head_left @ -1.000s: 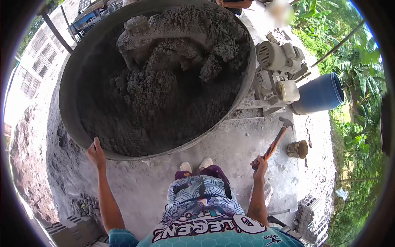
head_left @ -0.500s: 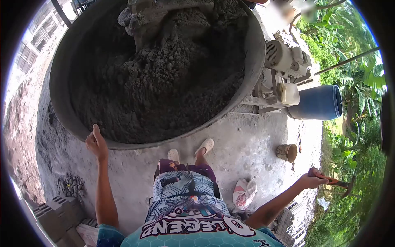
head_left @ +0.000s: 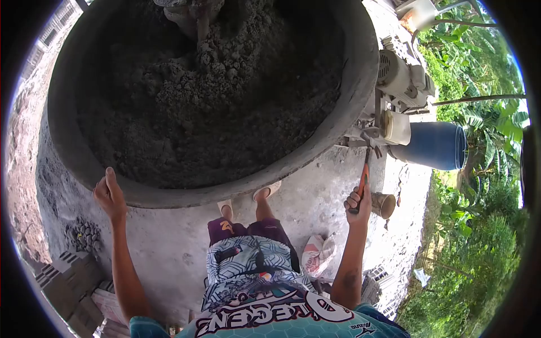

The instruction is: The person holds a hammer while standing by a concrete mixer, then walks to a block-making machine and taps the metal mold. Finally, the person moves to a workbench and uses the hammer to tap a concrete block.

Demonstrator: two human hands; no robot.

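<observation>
Left hand (head_left: 110, 197) flat on pan (head_left: 197, 198) rim, right hand (head_left: 358, 204) gripping hammer (head_left: 364, 172), head at pan's right edge; mix (head_left: 214, 107) lumpy, so mixing looks unfinished.

Matt metal pan (head_left: 169, 198) w/ coarse mix (head_left: 197, 101); smooth plastic barrel (head_left: 434, 147).

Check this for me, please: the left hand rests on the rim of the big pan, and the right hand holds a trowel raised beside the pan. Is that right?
One detail is wrong. The right hand holds a hammer, not a trowel. The head view shows its orange handle and claw head raised beside the pan. The left hand does rest on the pan rim.
</observation>
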